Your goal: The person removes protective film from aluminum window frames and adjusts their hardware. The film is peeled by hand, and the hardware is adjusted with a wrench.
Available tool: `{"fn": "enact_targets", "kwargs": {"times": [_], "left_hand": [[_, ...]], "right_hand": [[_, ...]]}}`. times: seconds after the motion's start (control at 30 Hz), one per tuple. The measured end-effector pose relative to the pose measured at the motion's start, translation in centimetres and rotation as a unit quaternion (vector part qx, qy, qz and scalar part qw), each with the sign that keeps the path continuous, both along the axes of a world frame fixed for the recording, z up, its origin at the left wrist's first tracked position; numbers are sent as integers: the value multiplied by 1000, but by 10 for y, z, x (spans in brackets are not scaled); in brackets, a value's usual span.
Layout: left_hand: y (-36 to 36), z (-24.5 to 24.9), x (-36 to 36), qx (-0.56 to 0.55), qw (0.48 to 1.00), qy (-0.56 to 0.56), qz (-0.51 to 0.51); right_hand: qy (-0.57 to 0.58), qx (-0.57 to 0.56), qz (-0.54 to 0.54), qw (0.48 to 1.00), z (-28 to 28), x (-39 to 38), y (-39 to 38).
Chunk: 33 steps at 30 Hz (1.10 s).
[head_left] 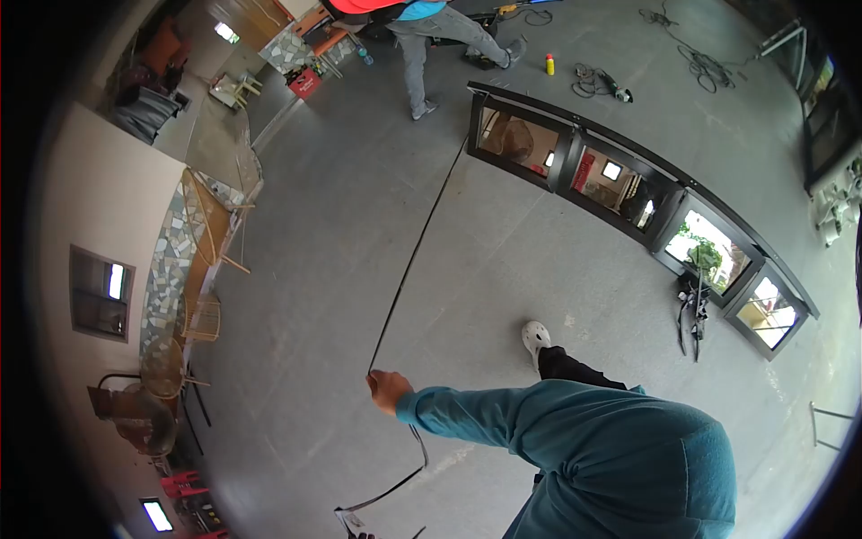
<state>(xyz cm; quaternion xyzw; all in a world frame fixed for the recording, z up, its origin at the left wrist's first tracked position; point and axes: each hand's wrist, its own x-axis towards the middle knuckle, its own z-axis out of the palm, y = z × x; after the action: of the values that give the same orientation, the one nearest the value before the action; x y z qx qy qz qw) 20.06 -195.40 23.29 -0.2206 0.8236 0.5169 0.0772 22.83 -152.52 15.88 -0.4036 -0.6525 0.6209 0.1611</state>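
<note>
My right hand, at the end of a teal sleeve, is closed around a long thin black rubber strip. The strip runs taut from my fingers up to the left end of a dark window frame lying on the floor. Below my hand it hangs slack, bends, and trails toward the bottom edge, where a small dark shape is too cut off to make out. Several glass panes in the frame reflect the room. My left hand does not show. One white shoe of mine stands between hand and frame.
Dark tools or fittings lie against the frame's right part. Beyond it are a corded power tool, a yellow bottle and loose cables. A person in grey trousers stands at the top. Chairs line the left wall.
</note>
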Motion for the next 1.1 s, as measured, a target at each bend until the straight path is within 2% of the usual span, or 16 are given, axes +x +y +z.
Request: {"fn": "enact_targets", "kwargs": {"times": [0.1, 0.17, 0.2, 0.23, 0.27, 0.37, 0.57, 0.63, 0.83, 0.9, 0.93, 0.97, 1.0, 1.03, 1.07, 1.1], "left_hand": [[170, 34, -51, 49, 982, 91, -157], [269, 60, -70, 94, 968, 180, -150], [293, 64, -88, 96, 967, 179, -152], [313, 65, -110, 72, 960, 142, -229], [327, 66, -129, 47, 946, 105, -304], [375, 66, -177, -19, 921, 66, -383], [425, 32, -330, -37, 890, 72, -449], [445, 25, -384, 132, 890, 107, -423], [470, 24, -517, 340, 837, -9, -429], [462, -11, -566, 442, 750, 198, -450], [467, -23, -585, 265, 852, 227, -391], [472, -34, -604, 83, 918, 206, -327], [480, -37, -610, 288, 881, 128, -354], [502, -35, -608, 483, 798, 47, -359], [553, 36, -525, 506, 765, 40, -397], [574, 13, -534, 366, 812, -24, -455]], "right_hand": [[-8, 39, 136, 990, 32, -31, 20], [-14, 57, 174, 983, 46, -57, 34], [-29, 94, 231, 968, 49, -72, 39], [-46, 129, 288, 948, 51, -86, 46], [-28, 133, 278, 951, 55, -96, 55], [-40, 136, 342, 929, 81, -129, 85], [21, 235, 396, 887, 105, -242, 124], [18, 259, 413, 873, 110, -299, 138], [85, 358, 473, 801, 131, -422, 153], [71, 456, 424, 780, 149, -452, 146], [71, 456, 423, 780, 159, -467, 159], [83, 432, 391, 809, 170, -481, 177], [119, 401, 381, 825, 183, -480, 211], [155, 370, 371, 838, 198, -478, 245], [215, 333, 376, 837, 216, -466, 298], [222, 357, 316, 851, 216, -460, 335]]}}
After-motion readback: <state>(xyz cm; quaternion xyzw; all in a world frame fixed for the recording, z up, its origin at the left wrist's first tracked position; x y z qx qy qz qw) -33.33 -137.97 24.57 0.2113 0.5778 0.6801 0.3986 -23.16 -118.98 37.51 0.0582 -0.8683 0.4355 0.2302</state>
